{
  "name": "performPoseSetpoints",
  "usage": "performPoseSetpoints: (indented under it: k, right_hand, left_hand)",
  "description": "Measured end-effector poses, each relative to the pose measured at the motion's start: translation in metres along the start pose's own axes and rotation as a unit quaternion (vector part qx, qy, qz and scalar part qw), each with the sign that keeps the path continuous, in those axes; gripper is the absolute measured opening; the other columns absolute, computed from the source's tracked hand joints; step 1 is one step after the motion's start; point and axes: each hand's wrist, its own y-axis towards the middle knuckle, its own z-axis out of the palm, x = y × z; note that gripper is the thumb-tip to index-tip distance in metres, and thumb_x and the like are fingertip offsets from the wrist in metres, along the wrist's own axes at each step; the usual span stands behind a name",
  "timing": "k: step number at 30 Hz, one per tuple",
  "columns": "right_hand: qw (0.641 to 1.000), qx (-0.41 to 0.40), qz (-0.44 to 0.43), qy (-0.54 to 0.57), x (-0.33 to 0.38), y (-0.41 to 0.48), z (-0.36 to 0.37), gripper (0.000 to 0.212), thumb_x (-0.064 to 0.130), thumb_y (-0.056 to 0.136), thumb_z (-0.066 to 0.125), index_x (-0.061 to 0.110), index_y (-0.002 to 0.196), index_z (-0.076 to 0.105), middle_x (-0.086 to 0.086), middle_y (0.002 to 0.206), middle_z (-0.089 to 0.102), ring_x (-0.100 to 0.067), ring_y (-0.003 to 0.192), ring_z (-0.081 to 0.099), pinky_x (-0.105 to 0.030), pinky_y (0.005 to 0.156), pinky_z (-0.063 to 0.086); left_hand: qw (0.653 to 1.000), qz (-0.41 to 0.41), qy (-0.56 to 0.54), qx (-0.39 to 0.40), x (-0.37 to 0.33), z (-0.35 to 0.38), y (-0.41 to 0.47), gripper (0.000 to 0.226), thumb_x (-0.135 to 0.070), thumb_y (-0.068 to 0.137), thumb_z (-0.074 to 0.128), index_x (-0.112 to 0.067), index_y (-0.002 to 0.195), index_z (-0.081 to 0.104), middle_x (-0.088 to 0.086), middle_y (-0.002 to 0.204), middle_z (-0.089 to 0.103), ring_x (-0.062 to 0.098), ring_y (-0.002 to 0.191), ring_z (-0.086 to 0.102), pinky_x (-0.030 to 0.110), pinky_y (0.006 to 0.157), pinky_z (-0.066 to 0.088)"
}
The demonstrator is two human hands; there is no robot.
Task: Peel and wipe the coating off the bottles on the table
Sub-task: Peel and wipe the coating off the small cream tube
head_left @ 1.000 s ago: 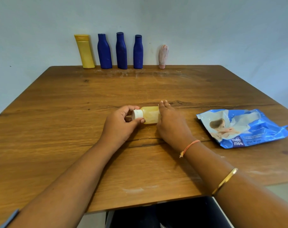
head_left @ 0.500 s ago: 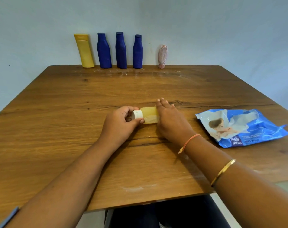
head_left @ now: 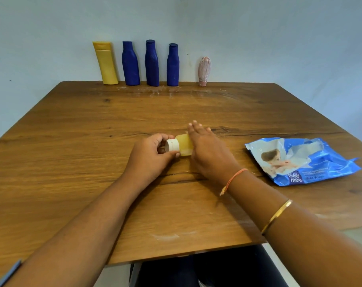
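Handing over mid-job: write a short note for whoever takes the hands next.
Left hand: pinches the white cap of the small translucent yellow plastic bottle, which lies on its side on the wooden table.
Right hand: fingers straight, laid flat over the bottle's body.
Blue wet-wipe pack: on the table to the right, neither hand on it.
Done: nothing clearly finished; no wipe visible.
Left: this bottle, then the back row by the wall: tall yellow bottle, three blue bottles, small streaked pink bottle.

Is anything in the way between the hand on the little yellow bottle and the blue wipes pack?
No, nothing visible. The right hand lies on the little yellow bottle, and the blue wipes pack lies to its right. Only bare wooden table shows between them.
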Motion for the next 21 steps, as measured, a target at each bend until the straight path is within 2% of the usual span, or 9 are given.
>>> performPoseSetpoints:
  k: [3, 6, 9, 11, 13, 15, 18, 21]
  right_hand:
    - [0.997, 0.016, 0.073, 0.021, -0.017, -0.001, -0.002, 0.062, 0.006, 0.091, 0.037, 0.003, 0.147, 0.012, -0.014, 0.155, 0.013, -0.023, 0.143, 0.015, -0.032, 0.117, 0.012]
    - [0.995, 0.01, 0.093, 0.041, -0.01, -0.013, 0.0, 0.062, 0.005, 0.091, 0.036, 0.003, 0.147, 0.012, -0.015, 0.155, 0.012, -0.023, 0.143, 0.014, -0.032, 0.117, 0.012]
    - [0.997, -0.001, 0.051, 0.054, 0.018, -0.026, 0.005, 0.064, 0.004, 0.091, 0.035, 0.004, 0.147, 0.006, -0.013, 0.156, 0.002, -0.02, 0.144, 0.004, -0.028, 0.115, 0.003]
    - [0.998, -0.013, -0.004, 0.061, 0.036, -0.029, 0.007, 0.063, 0.005, 0.092, 0.033, 0.005, 0.147, 0.005, -0.013, 0.156, -0.002, -0.02, 0.144, 0.0, -0.026, 0.114, -0.001]
    - [0.997, -0.013, -0.048, 0.054, 0.043, -0.025, 0.007, 0.061, 0.006, 0.092, 0.031, 0.005, 0.147, 0.004, -0.013, 0.156, -0.002, -0.019, 0.144, -0.001, -0.026, 0.114, -0.003]
    - [0.998, -0.011, -0.053, 0.039, 0.038, -0.015, 0.005, 0.062, 0.007, 0.092, 0.033, 0.004, 0.147, 0.005, -0.013, 0.156, 0.001, -0.019, 0.144, 0.001, -0.027, 0.115, -0.002]
    - [1.0, -0.003, 0.004, 0.014, 0.011, 0.0, 0.002, 0.064, 0.008, 0.091, 0.04, 0.003, 0.147, 0.009, -0.014, 0.156, 0.008, -0.021, 0.144, 0.008, -0.031, 0.116, 0.004]
    - [0.996, 0.018, 0.089, 0.021, -0.013, -0.002, 0.0, 0.063, 0.005, 0.09, 0.037, 0.004, 0.147, 0.013, -0.014, 0.155, 0.013, -0.023, 0.143, 0.015, -0.032, 0.115, 0.012]
  left_hand:
    - [1.0, 0.003, 0.009, 0.008, 0.002, 0.0, 0.001, 0.041, -0.013, 0.075, 0.076, -0.023, 0.112, 0.063, -0.004, 0.105, 0.068, 0.01, 0.095, 0.063, 0.026, 0.088, 0.049]
    - [1.0, 0.003, 0.02, 0.016, 0.003, 0.001, 0.002, 0.041, -0.011, 0.078, 0.073, -0.021, 0.116, 0.062, -0.003, 0.107, 0.067, 0.01, 0.097, 0.062, 0.021, 0.088, 0.045]
    - [1.0, -0.003, 0.019, 0.011, 0.001, 0.001, 0.002, 0.035, -0.014, 0.08, 0.071, -0.02, 0.113, 0.062, -0.003, 0.103, 0.068, 0.011, 0.095, 0.063, 0.025, 0.087, 0.048]
    - [1.0, 0.0, 0.019, 0.011, 0.0, 0.0, 0.001, 0.029, -0.018, 0.083, 0.067, -0.022, 0.111, 0.062, -0.006, 0.097, 0.068, 0.008, 0.09, 0.063, 0.02, 0.079, 0.049]
    - [0.999, 0.017, 0.039, 0.016, -0.002, -0.002, -0.002, 0.025, -0.018, 0.087, 0.062, -0.022, 0.111, 0.062, -0.008, 0.095, 0.066, 0.006, 0.086, 0.062, 0.016, 0.073, 0.049]
    - [0.999, 0.026, 0.043, 0.017, -0.002, -0.002, -0.003, 0.03, -0.016, 0.086, 0.063, -0.019, 0.115, 0.062, -0.005, 0.098, 0.068, 0.009, 0.089, 0.063, 0.021, 0.076, 0.049]
    - [0.999, 0.012, 0.032, 0.008, -0.002, 0.0, -0.002, 0.035, -0.014, 0.08, 0.071, -0.018, 0.114, 0.062, -0.002, 0.099, 0.068, 0.012, 0.091, 0.063, 0.022, 0.081, 0.047]
    - [0.998, 0.005, 0.058, 0.001, -0.001, 0.001, 0.0, 0.036, -0.017, 0.08, 0.071, -0.021, 0.115, 0.062, -0.005, 0.1, 0.065, 0.009, 0.091, 0.06, 0.018, 0.078, 0.041]
